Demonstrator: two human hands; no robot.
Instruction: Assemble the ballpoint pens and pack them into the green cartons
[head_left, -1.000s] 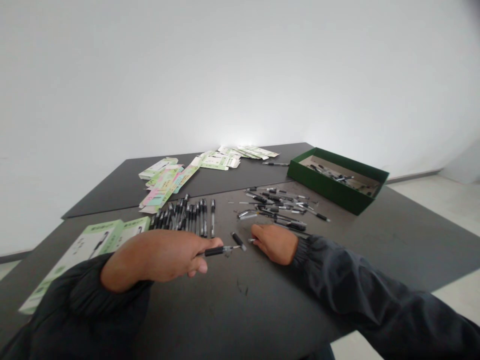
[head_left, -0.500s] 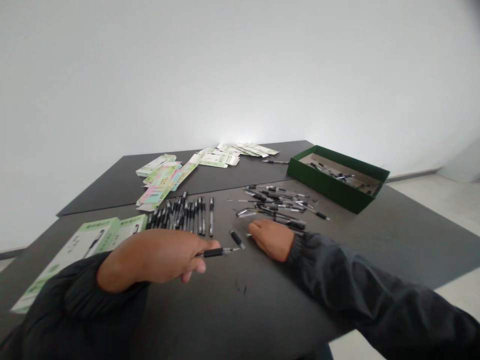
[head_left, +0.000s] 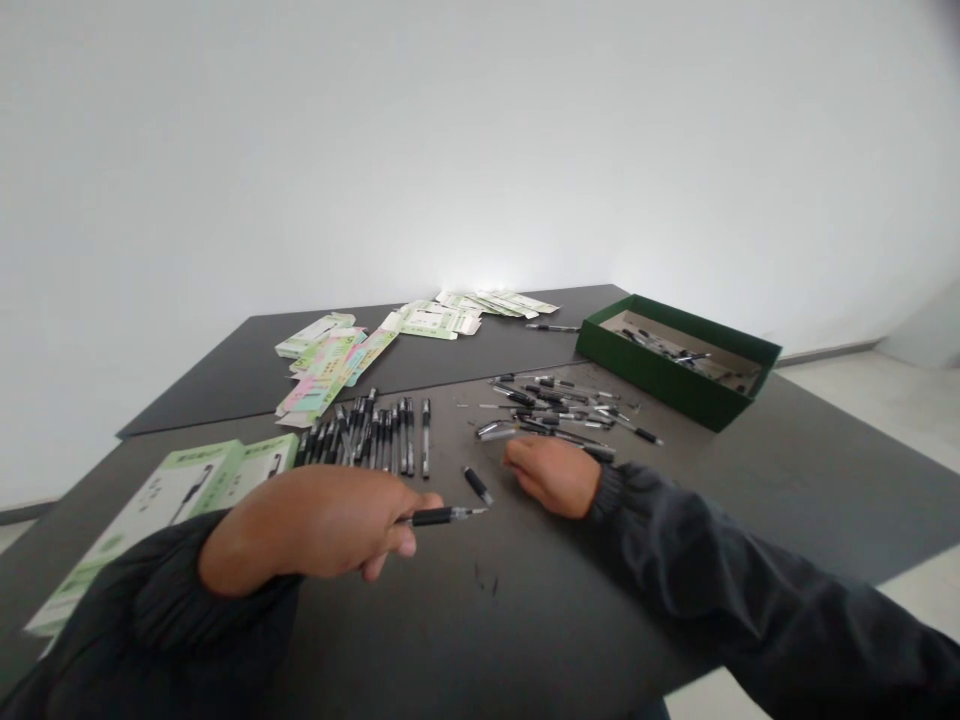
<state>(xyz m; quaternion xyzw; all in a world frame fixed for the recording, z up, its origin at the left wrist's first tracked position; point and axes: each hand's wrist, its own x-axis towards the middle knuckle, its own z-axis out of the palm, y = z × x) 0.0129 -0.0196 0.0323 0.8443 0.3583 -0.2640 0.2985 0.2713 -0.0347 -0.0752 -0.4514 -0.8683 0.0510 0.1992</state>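
My left hand point(head_left: 330, 520) is closed round an uncapped black gel pen point(head_left: 442, 515), whose bare tip points right. Just beyond that tip a black pen cap point(head_left: 478, 486) lies on the dark table point(head_left: 420, 620). My right hand point(head_left: 553, 474) rests on the table at the near edge of a loose pile of pens and pen parts point(head_left: 559, 400). Its fingers are curled together, and anything between them is hidden. Behind my left hand, several capped pens point(head_left: 409, 440) lie side by side in a row.
A green box point(head_left: 660, 375) with pens in it stands at the right. White-and-green pen boxes point(head_left: 150, 510) lie at the left. Flattened cartons point(head_left: 439, 318) are spread along the back, with colourful ones point(head_left: 330, 375) nearer. A single pen point(head_left: 553, 327) lies near the green box.
My right hand has shifted slightly right, with its fingers drawn closer together. The left hand still holds the pen, nearly unmoved. The whole view has shifted a little.
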